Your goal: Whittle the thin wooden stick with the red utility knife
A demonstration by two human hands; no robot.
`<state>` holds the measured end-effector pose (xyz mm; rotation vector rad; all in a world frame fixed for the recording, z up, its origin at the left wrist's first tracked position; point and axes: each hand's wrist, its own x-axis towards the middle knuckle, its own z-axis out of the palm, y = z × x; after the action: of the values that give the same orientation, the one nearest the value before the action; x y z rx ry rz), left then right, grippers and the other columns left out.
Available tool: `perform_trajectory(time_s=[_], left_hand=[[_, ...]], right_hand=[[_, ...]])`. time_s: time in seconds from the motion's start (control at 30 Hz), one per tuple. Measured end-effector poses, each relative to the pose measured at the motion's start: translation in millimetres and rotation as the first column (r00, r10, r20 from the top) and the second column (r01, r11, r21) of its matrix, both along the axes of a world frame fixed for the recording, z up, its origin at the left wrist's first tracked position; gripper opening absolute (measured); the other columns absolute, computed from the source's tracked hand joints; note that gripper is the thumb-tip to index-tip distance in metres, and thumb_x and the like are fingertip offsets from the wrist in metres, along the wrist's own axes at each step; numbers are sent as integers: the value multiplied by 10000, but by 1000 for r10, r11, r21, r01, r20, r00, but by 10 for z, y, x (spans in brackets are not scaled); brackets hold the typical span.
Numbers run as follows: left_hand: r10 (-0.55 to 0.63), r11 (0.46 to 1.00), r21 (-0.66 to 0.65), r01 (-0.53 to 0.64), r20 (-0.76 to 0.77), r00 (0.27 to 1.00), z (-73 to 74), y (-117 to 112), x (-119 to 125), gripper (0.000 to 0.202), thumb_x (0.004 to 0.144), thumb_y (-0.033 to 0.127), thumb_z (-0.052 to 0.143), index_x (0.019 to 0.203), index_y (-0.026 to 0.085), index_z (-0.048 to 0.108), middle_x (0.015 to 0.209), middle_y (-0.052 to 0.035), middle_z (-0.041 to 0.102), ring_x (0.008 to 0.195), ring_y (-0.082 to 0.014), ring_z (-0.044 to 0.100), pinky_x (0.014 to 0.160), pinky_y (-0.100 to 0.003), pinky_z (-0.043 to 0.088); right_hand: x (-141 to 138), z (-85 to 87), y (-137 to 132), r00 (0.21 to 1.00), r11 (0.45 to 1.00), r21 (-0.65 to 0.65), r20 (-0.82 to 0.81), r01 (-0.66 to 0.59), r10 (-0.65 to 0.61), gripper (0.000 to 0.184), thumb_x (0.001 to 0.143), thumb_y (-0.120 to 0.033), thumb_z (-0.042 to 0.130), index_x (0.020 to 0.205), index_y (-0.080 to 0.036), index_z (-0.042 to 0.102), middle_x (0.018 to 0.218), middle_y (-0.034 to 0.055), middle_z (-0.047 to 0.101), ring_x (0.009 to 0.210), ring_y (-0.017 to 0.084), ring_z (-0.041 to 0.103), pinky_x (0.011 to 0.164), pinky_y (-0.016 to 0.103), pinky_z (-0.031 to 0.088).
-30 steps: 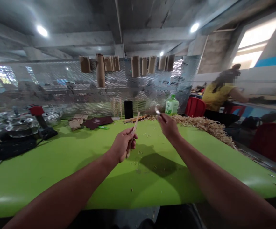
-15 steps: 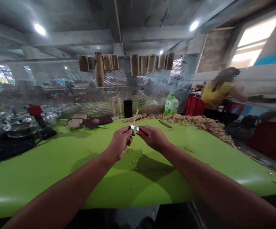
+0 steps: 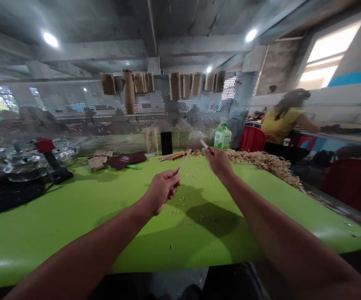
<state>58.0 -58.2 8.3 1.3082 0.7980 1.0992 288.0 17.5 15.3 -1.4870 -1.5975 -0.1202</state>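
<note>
Holding a slim wooden stick [image 3: 182,164] at twelve o'clock in the curled left hand [image 3: 160,192], pinching a small bright-bladed knife [image 3: 204,143] in the nearly closed right hand [image 3: 218,162], with shavings [image 3: 261,163] heaped toward one o'clock on the green table [image 3: 74,233], and how much whittling remains impossible to judge.

We count two hands [image 3: 160,191] [image 3: 219,162], one thin wooden stick [image 3: 182,163], one small metal blade [image 3: 204,143], one green-capped plastic bottle [image 3: 222,137], nine brown paper bags [image 3: 174,85] on one perforated metal screen [image 3: 74,112], three ceiling lights [image 3: 51,39], two red chairs [image 3: 252,138] and one co-worker [image 3: 282,123].
</note>
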Motion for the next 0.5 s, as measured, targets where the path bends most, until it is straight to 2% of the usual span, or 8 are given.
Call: perform_trajectory(time_s=[0.07,0.13,0.2,0.33,0.43,0.5], left_hand=[[-19,1000,-7,19,9,1000,-5,-6,10,320,838,201,568,1147,145,633,707,7,558,462,-43,410,407,-175,331],[-4,999,-37,6,45,999,2,21,7,313,848,171,545,1150,137,621,771,-18,600,488,-51,460,430,-186,377],[40,996,-80,-33,92,995,20,66,-10,326,857,144,523,1175,138,593,847,-44,631,513,-58,498,446,-191,403],[113,989,-115,-97,142,983,63,126,-35,300,858,129,507,1148,132,583,849,-54,639,477,-50,487,413,-178,372],[84,993,-90,-71,154,985,66,130,-27,239,850,146,518,1075,132,597,819,-46,629,460,-43,470,399,-165,343],[63,996,-66,-52,162,985,52,129,-21,194,843,170,531,1020,137,603,804,-34,616,456,-39,461,395,-161,329]], right_hand=[[164,13,95,997,999,7,-51,53,-52,378,882,-469,422,703,-183,592,583,18,522,549,140,432,519,263,247],[181,-6,100,998,999,32,-56,12,-10,362,881,-461,427,703,-186,580,591,12,510,562,141,438,529,261,257],[44,-52,23,992,992,49,-24,-119,121,331,888,-446,434,751,-186,586,620,7,521,571,138,450,535,254,268],[-370,-147,-218,917,921,-11,87,-389,388,285,901,-425,454,883,-191,615,676,5,567,581,130,470,540,239,279],[-537,-177,-336,863,876,-61,153,-478,482,257,906,-396,465,893,-192,620,717,10,590,602,125,477,555,234,281],[-571,-177,-373,849,869,-79,184,-489,495,251,917,-375,451,858,-190,610,708,7,579,602,119,469,557,232,274]])
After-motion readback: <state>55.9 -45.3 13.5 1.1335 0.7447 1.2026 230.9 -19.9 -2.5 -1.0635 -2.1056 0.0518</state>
